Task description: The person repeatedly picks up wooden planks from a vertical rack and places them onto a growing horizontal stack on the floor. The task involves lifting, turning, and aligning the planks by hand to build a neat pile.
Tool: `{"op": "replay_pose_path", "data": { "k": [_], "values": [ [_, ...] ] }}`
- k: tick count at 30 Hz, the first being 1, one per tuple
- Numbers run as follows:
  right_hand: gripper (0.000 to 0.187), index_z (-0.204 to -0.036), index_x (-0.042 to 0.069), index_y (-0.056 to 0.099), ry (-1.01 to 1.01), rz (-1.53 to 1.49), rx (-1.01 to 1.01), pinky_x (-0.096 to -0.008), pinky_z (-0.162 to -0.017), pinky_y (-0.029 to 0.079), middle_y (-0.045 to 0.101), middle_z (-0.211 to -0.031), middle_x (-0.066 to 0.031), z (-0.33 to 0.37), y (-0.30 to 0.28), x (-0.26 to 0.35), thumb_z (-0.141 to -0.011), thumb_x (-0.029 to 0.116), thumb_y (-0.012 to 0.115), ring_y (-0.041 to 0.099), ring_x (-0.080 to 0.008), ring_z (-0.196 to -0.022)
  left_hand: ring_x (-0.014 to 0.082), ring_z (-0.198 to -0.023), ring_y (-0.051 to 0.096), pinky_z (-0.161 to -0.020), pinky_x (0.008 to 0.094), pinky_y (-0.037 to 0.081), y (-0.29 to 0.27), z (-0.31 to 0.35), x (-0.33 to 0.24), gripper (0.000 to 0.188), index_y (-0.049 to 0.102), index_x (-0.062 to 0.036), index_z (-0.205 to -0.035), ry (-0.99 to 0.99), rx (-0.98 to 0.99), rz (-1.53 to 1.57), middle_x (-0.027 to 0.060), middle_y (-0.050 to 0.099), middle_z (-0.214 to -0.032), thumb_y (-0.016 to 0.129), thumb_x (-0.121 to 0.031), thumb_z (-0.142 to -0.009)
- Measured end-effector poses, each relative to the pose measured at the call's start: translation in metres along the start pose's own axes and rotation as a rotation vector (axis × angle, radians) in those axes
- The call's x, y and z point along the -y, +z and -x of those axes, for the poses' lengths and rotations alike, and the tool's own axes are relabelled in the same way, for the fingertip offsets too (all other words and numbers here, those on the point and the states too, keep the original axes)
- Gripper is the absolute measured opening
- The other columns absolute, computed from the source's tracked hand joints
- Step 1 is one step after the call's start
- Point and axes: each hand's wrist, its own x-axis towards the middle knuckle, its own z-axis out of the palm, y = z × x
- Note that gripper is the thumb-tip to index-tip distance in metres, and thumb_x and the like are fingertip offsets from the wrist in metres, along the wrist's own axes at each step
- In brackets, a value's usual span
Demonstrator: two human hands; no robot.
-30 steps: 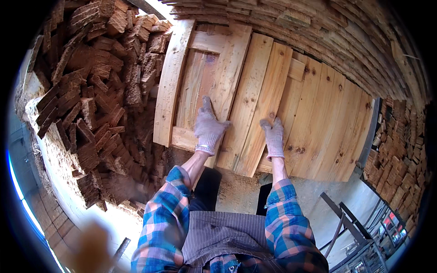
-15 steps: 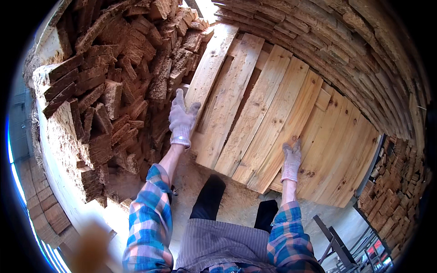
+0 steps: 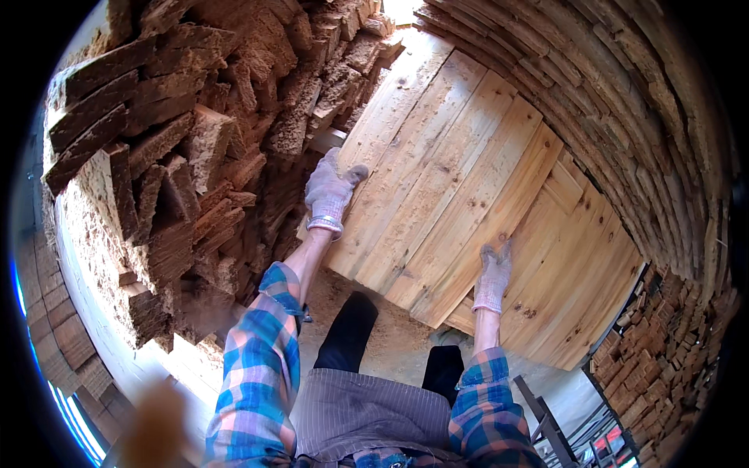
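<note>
A row of wide, pale planks [image 3: 437,168] lies side by side on a stack of boards [image 3: 573,281], with sawdust on their faces. My left hand [image 3: 329,189], in a light knit glove, is closed on the outer edge of the leftmost plank, its thumb over the top face. At the other side of the row, my right hand [image 3: 493,279], gloved too, is closed on the edge of the rightmost plank near its close end. Its fingers lie along that edge and are partly hidden. The planks between my hands sit tight against each other.
Rough offcuts [image 3: 179,148] are heaped at the left, close to my left arm. A tall stack of long boards [image 3: 593,86] curves along the far right. More stacked wood pieces [image 3: 655,359] and a dark metal frame [image 3: 550,425] stand at the lower right.
The gaps between the left planks have closed as my left hand moved right, and its grip shows the thumb over the plank. My right hand stays at the row's right edge.
</note>
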Motion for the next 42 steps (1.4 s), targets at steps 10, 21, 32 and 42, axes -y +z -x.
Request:
{"op": "replay_pose_path", "data": {
  "k": [10, 21, 32, 42],
  "values": [
    [0.065, -0.134, -0.008, 0.036, -0.286, 1.104, 0.331, -0.0358, -0.095, 0.043, 0.048, -0.129, -0.0261, -0.029, -0.026, 0.022, -0.082, 0.017, 0.066, 0.053, -0.0326, -0.113, 0.0343, -0.121, 0.048, -0.101, 0.0411, 0.039, -0.066, 0.121, -0.063, 0.097, 0.027, -0.0049, -0.142, -0.091, 0.174, 0.198, 0.0183, 0.045, -0.135, 0.069, -0.056, -0.072],
    [0.066, -0.134, 0.012, 0.044, -1.1, 0.969, 1.054, -0.0389, -0.075, 0.051, 0.059, -0.099, -0.0169, 0.254, 0.151, 0.181, -0.075, 0.015, 0.074, 0.06, -0.028, -0.087, 0.0227, -0.102, 0.059, -0.093, 0.0302, 0.048, -0.273, 0.298, 0.077, 0.058, 0.032, 0.001, -0.138, -0.099, -0.947, 1.53, 0.0194, 0.05, -0.122, 0.059, -0.001, -0.087],
    [0.071, -0.132, -0.001, 0.042, -1.117, 0.741, 0.865, -0.0412, -0.094, 0.043, 0.052, -0.123, -0.0267, 0.373, 0.306, 0.141, -0.078, 0.033, 0.072, 0.05, -0.0387, -0.113, 0.0271, -0.047, 0.053, -0.056, 0.0386, 0.049, -0.318, 0.191, 0.148, 0.091, 0.049, -0.0053, -0.13, -0.447, -1.023, 0.096, 0.015, 0.061, -0.07, 0.049, -0.077, -0.073],
    [0.052, -0.125, -0.002, 0.052, -0.977, 0.758, 1.276, -0.0306, -0.088, 0.048, 0.06, -0.113, -0.0137, 0.424, 0.335, 0.136, -0.083, 0.025, 0.069, 0.058, -0.0209, -0.102, 0.0278, -0.1, 0.06, -0.088, 0.0299, 0.049, -0.302, 0.23, 0.204, 0.071, 0.011, -0.0048, -0.146, -0.02, 1.592, -3.748, 0.0302, 0.051, -0.121, 0.047, 0.004, -0.085]
  ]
}}
